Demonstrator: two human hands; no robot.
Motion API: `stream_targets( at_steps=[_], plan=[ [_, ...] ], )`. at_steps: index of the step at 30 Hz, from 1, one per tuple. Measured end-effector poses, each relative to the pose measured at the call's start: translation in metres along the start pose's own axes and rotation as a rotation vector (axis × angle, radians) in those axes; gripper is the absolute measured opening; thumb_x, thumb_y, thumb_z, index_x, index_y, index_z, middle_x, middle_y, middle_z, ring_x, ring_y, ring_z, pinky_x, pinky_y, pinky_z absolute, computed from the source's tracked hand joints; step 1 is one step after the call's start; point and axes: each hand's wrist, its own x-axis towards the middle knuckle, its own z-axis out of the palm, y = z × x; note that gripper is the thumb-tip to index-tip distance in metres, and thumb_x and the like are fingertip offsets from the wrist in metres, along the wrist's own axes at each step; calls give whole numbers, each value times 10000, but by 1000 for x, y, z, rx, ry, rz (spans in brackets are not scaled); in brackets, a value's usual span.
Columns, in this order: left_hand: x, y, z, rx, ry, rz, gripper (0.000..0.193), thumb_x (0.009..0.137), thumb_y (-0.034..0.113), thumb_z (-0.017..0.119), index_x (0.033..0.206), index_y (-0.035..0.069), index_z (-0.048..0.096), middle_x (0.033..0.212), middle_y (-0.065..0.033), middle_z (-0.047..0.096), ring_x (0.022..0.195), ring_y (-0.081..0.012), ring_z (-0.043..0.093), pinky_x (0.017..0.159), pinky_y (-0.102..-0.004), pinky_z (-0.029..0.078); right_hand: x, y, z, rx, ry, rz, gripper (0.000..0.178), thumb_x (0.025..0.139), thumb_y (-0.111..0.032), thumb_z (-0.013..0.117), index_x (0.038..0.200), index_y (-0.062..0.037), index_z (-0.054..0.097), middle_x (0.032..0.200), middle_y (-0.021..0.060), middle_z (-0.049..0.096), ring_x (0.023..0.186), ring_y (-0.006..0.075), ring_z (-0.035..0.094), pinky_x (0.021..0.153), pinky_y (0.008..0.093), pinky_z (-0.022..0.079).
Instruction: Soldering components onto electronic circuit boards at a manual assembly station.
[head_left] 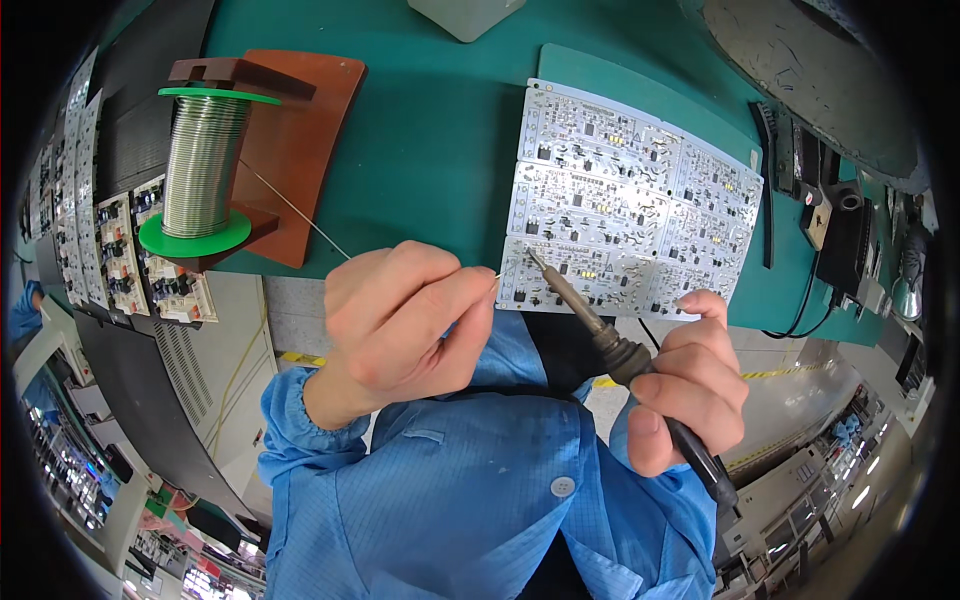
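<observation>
My left hand [410, 318] is closed in a pinch on solder wire [296, 208], whose short end sticks out past the fingertips. The wire runs back to a large spool [205, 165] with green flanges, held on a reddish-brown stand [318, 130]. In my right hand [690, 390] is a soldering iron [590, 318] with a dark handle, fingers wrapped round its grip. Its tip points up and left, at the lower left part of a white circuit board panel [640, 185]. Whether the tip touches the board I cannot tell. Small parts cover the panel in several sections.
The panel lies on a green mat [430, 120] near the table's front edge. More populated boards [125, 255] stand at the left. A grey rounded object [810, 80] and black equipment with a cable [840, 240] are at the right. A pale container [466, 14] sits at the back.
</observation>
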Motion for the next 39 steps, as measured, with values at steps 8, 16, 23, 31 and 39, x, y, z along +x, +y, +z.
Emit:
stream_targets(
  at_steps=[8,16,23,31,39],
  plan=[
    [0,0,3,13,6,3,233,567,-62,735,782,16,690,689,-51,568,495,-157,530,415,-263,378,-1,3,6,12,3,-6,99,682,-138,702,757,-73,697,564,14,543,541,179,469,787,437,477],
    [0,3,1,13,-48,-20,229,607,-117,751,813,-28,705,696,-85,603,527,-157,550,434,-246,394,-1,4,7,39,18,-9,112,680,-128,703,757,-48,688,553,26,557,520,177,466,784,438,478],
    [1,3,0,3,-9,-33,229,590,-111,713,798,-16,693,698,-78,585,519,-157,543,433,-252,390,-2,5,7,27,36,-27,121,692,-150,695,752,-46,684,550,21,545,523,176,455,781,444,482],
    [5,1,2,4,23,-32,212,583,-82,721,761,17,663,713,-63,561,501,-164,536,422,-263,388,0,7,5,26,54,-33,138,707,-169,691,751,-39,677,555,27,544,527,176,453,780,456,485],
    [6,-1,5,21,-9,-21,221,591,-84,730,782,6,665,714,-62,555,507,-163,535,424,-263,389,1,9,7,30,21,-45,143,700,-164,693,758,-33,682,552,28,555,523,178,455,778,450,486]
  ],
)
